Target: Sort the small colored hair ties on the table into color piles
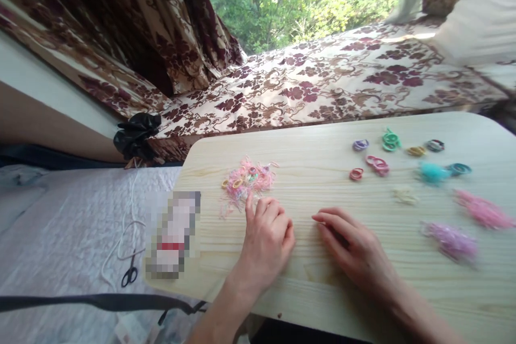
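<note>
At 11 o'clock I judge the elastic-band pile (264, 178) light, springy, best edge-pinched; left hand (266, 228) half-curled, grip unclear; right hand (357, 244) slack, unladen.

The left hand (269, 226) and the right hand (358, 250) are being seen bare, with slim fingers (335, 220). Both forearms (415, 306) are being left uncovered as far as they are being shown.

Open tabletop (310, 172) centre, band pile (262, 178) blocking left
</note>
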The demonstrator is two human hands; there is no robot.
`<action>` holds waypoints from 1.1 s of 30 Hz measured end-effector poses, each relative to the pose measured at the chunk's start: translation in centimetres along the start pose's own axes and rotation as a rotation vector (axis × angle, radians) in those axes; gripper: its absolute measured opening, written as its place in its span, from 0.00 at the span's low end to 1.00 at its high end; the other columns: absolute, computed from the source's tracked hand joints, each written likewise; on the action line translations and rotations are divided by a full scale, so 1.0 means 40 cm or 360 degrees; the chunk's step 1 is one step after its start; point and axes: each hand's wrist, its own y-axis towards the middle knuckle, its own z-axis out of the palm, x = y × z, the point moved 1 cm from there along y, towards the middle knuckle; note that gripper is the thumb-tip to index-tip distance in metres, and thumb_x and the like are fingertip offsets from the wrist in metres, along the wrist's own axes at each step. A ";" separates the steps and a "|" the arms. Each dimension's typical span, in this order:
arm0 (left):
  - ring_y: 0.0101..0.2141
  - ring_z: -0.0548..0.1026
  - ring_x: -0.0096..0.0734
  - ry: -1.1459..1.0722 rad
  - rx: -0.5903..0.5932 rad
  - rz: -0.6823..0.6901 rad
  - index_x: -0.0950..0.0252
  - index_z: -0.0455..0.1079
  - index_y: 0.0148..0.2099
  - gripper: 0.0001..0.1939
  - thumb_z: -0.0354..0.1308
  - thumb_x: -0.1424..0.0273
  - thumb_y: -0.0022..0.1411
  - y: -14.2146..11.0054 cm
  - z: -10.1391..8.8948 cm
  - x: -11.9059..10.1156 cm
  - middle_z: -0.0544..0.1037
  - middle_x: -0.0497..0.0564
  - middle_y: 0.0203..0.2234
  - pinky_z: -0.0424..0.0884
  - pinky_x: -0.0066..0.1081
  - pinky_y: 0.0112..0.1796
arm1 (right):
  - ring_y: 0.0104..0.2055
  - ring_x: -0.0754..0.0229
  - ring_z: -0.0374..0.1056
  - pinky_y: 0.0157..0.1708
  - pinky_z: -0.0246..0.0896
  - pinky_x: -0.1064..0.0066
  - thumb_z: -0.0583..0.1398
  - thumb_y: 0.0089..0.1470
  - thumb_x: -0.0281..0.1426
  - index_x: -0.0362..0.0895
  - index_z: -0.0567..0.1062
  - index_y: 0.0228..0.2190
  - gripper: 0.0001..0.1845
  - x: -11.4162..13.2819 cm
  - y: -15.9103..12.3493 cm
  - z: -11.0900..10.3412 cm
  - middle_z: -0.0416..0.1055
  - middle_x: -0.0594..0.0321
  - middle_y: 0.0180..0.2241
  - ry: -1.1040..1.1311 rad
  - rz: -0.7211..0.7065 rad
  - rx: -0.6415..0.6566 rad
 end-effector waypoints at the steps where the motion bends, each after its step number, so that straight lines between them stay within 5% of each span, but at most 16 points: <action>1: 0.45 0.67 0.35 -0.0028 0.0002 0.0049 0.63 0.68 0.31 0.06 0.53 0.76 0.60 0.004 0.003 -0.008 0.73 0.48 0.33 0.50 0.56 0.59 | 0.38 0.61 0.72 0.37 0.70 0.72 0.53 0.59 0.31 0.45 0.75 0.37 0.10 0.002 0.000 -0.001 0.74 0.58 0.38 -0.0002 0.0003 -0.0005; 12: 0.47 0.68 0.36 -0.0069 0.0067 0.0190 0.63 0.69 0.33 0.06 0.52 0.75 0.61 0.017 0.003 -0.040 0.74 0.47 0.33 0.47 0.56 0.60 | 0.35 0.63 0.71 0.34 0.68 0.73 0.54 0.58 0.29 0.45 0.75 0.36 0.09 0.008 0.002 -0.007 0.73 0.59 0.35 0.0050 -0.0011 0.0030; 19: 0.46 0.68 0.36 -0.0111 -0.0055 0.0116 0.62 0.70 0.34 0.06 0.53 0.75 0.61 0.016 -0.001 -0.025 0.74 0.48 0.33 0.50 0.55 0.59 | 0.31 0.65 0.69 0.31 0.65 0.74 0.54 0.59 0.29 0.45 0.73 0.31 0.09 0.027 0.002 -0.023 0.71 0.61 0.31 0.0088 0.0037 0.0000; 25: 0.46 0.69 0.37 -0.0223 -0.0116 0.0000 0.60 0.71 0.37 0.07 0.53 0.75 0.61 -0.011 0.008 -0.005 0.75 0.49 0.33 0.49 0.55 0.59 | 0.33 0.62 0.69 0.31 0.66 0.72 0.55 0.58 0.33 0.46 0.73 0.30 0.08 0.003 -0.011 -0.150 0.72 0.60 0.32 -0.0175 0.0132 -0.0151; 29: 0.47 0.69 0.38 -0.0268 -0.0152 -0.0001 0.60 0.71 0.38 0.07 0.53 0.75 0.61 -0.025 0.019 0.002 0.76 0.48 0.33 0.51 0.54 0.59 | 0.34 0.59 0.70 0.33 0.67 0.68 0.55 0.57 0.39 0.48 0.74 0.31 0.11 -0.076 -0.019 -0.264 0.73 0.60 0.33 -0.0454 0.0317 -0.0356; 33: 0.47 0.69 0.39 -0.0263 -0.0180 0.0017 0.60 0.71 0.39 0.07 0.53 0.74 0.61 -0.028 0.023 0.007 0.77 0.49 0.33 0.52 0.54 0.58 | 0.30 0.60 0.69 0.29 0.65 0.68 0.54 0.56 0.44 0.47 0.75 0.30 0.16 -0.155 -0.011 -0.315 0.74 0.60 0.32 -0.0624 0.0463 -0.0386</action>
